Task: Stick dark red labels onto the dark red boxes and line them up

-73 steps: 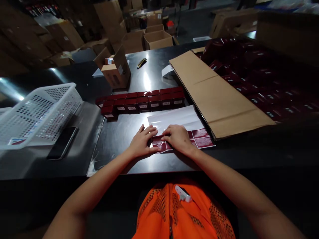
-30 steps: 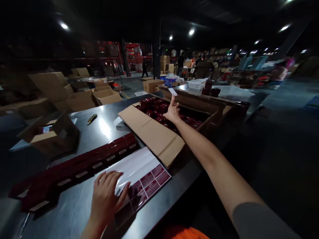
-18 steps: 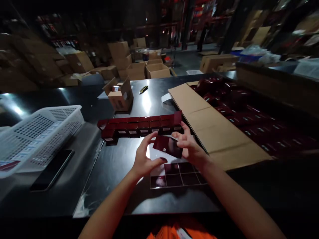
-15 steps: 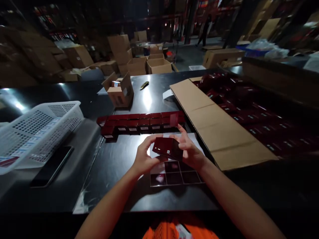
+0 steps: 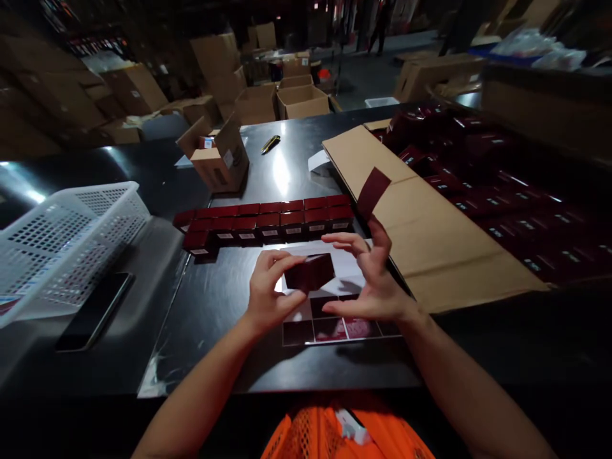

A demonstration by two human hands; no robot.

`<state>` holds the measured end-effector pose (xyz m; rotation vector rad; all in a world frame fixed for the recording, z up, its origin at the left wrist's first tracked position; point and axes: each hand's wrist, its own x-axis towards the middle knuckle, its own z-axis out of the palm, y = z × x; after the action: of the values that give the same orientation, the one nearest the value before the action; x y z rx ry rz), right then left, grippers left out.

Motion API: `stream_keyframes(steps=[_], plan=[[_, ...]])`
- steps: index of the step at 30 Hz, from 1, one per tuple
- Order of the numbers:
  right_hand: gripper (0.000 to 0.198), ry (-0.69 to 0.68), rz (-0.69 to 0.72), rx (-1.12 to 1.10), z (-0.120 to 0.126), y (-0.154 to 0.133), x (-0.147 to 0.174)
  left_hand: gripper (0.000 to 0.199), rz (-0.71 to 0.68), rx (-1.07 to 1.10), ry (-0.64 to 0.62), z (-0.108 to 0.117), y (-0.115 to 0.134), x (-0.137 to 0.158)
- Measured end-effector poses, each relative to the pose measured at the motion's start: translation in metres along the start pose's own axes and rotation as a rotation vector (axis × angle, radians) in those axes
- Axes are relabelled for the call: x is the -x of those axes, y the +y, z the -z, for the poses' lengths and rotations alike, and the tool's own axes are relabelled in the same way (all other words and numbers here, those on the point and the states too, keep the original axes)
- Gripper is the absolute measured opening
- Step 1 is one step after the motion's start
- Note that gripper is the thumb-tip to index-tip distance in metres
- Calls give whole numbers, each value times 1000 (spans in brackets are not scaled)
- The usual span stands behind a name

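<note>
My left hand (image 5: 272,290) pinches a small dark red box (image 5: 310,273) between thumb and fingers, tilted above the table. To its right, my right hand (image 5: 370,274) is off the box with thumb and fingers spread. A dark red sticker (image 5: 373,192) stands up from a raised fingertip of that hand, apparently clinging to it. Beneath both hands lies a white sheet (image 5: 351,284) with dark red rectangular stickers (image 5: 329,329) along its near part. Behind the hands, similar boxes (image 5: 268,224) stand in two rows, with white labels on several near faces.
At right, a big carton (image 5: 406,223) holds many dark red boxes (image 5: 482,197). A white basket (image 5: 100,197) and a phone (image 5: 95,312) are at left. Farther back are a small open carton (image 5: 220,162) and a yellow-black cutter (image 5: 271,144). A person (image 5: 380,29) is in the distance.
My right hand has let go of the box and opened out, moving right with the sticker rising at its fingertip. My left hand keeps the box, now turned. The view has shifted slightly.
</note>
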<state>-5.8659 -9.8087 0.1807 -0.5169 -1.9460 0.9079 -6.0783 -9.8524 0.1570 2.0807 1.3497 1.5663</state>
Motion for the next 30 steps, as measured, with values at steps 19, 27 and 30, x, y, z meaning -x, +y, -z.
stream_keyframes(steps=[19, 27, 30], plan=[[12, 269, -488, -294, 9, -33, -5, 85, 6, 178, -13, -3, 2, 8], [29, 104, -850, -328, 3, -37, -2, 83, -58, 189, -94, -3, 2, 12], [30, 121, -821, -252, 3, -36, -1, 83, -66, 198, -112, -3, 3, 12]])
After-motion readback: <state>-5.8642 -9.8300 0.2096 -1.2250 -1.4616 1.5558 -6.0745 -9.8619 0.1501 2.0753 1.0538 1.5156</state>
